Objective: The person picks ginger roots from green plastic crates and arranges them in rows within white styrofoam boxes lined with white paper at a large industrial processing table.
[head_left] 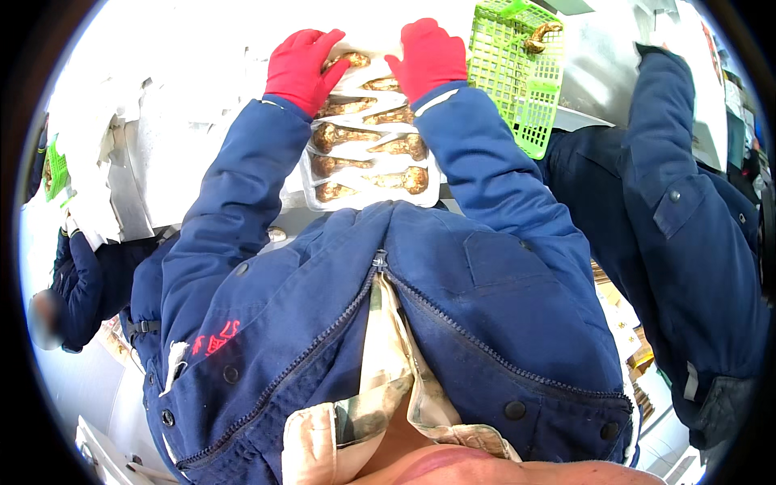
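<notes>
A white tray (373, 199) lies in front of me, holding brown-and-cream mushrooms (402, 146) in two columns. White strips, like paper or foam, zigzag between them. My left hand (302, 69), in a red glove, is over the tray's far left part, with thumb and forefinger spread apart beside the farthest mushroom (353, 60). Whether it touches that mushroom I cannot tell. My right hand (434, 55), also red-gloved, is at the far right side of the tray, thumb out toward the middle and apart from the bent fingers. Its fingertips are partly hidden, and nothing shows in its grasp.
A bright green plastic basket (512, 74) stands right of the tray, with one mushroom (542, 37) inside. Close on my right is a person in dark blue (675, 178). Another person (89, 271) is at the far left, near a green basket (56, 170).
</notes>
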Available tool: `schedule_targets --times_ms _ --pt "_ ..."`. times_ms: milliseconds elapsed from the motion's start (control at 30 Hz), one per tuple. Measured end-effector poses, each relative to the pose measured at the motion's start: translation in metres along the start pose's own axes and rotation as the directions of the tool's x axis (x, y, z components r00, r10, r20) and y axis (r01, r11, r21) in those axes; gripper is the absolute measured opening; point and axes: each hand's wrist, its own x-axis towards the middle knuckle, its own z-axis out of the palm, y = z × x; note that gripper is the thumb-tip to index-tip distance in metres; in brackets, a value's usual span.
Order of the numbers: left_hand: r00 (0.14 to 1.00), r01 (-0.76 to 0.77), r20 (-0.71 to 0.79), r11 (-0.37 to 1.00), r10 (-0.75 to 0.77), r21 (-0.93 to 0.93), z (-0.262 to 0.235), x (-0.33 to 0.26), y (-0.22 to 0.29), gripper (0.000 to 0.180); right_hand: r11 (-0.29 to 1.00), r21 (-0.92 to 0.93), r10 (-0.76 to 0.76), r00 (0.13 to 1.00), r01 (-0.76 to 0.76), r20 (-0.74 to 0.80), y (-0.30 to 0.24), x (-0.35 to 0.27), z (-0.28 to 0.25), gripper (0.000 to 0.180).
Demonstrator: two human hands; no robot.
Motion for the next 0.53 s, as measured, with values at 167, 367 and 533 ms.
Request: schedule_targets --times_ms 167,367,533 --pt "0.999 0.035 0.019 0.995 -0.037 0.093 0.001 0.008 0.004 0.032 0.989 -0.039 -0.142 0.99 0.142 0.004 0.018 0.01 0.006 0.01" --pt "0.974 -0.224 -0.04 0.974 0.224 0.016 0.002 0.022 0.0 0.03 0.91 0.26 -0.335 0.942 0.325 -0.004 0.035 0.006 0.013 0.01" --pt "0.943 -0.332 -0.001 0.943 0.332 0.001 0.01 0.014 -0.007 0.025 0.942 0.191 -0.308 0.937 0.277 0.164 0.034 0.003 0.002 0.014"
